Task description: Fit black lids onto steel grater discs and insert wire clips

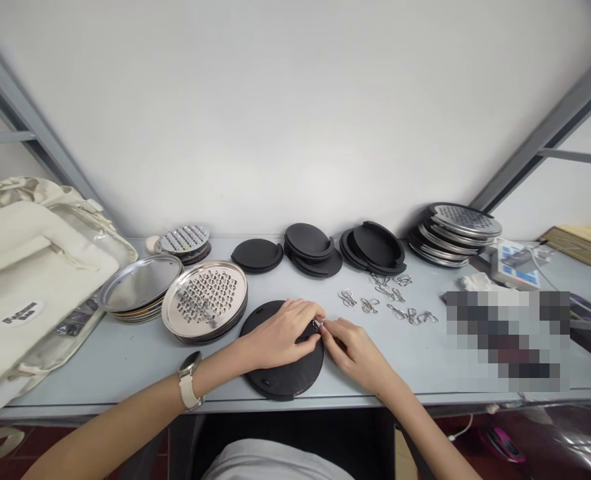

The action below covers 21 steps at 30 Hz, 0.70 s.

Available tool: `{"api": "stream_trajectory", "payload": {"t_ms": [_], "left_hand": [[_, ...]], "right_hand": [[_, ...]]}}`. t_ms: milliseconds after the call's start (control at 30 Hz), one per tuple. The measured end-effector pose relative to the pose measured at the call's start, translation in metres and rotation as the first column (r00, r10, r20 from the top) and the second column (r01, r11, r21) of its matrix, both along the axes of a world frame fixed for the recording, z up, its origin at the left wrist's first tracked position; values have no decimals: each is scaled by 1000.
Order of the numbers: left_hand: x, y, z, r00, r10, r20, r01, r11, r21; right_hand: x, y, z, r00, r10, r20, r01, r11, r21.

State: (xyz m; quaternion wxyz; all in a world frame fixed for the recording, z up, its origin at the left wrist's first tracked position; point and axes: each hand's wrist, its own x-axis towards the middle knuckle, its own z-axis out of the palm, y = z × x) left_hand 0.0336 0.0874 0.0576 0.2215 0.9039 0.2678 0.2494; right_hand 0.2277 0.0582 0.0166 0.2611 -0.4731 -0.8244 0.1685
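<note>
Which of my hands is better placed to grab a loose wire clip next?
Probably your right hand: it's nearer the loose wire clips, which lie beyond it to the right. Your left hand rests across the black disc.

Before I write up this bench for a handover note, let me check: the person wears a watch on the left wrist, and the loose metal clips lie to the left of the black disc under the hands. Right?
Not quite: the head view shows the loose metal clips to the right of the black disc. The watch is where you say.
</note>
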Motion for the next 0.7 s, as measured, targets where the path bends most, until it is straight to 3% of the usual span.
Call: {"api": "stream_trajectory", "payload": {"t_ms": [700], "left_hand": [[-1, 2, -4, 1000, -12, -27, 13, 998, 56]], "right_hand": [[-2, 0, 3, 999, -2, 46, -1, 998, 67]]}}
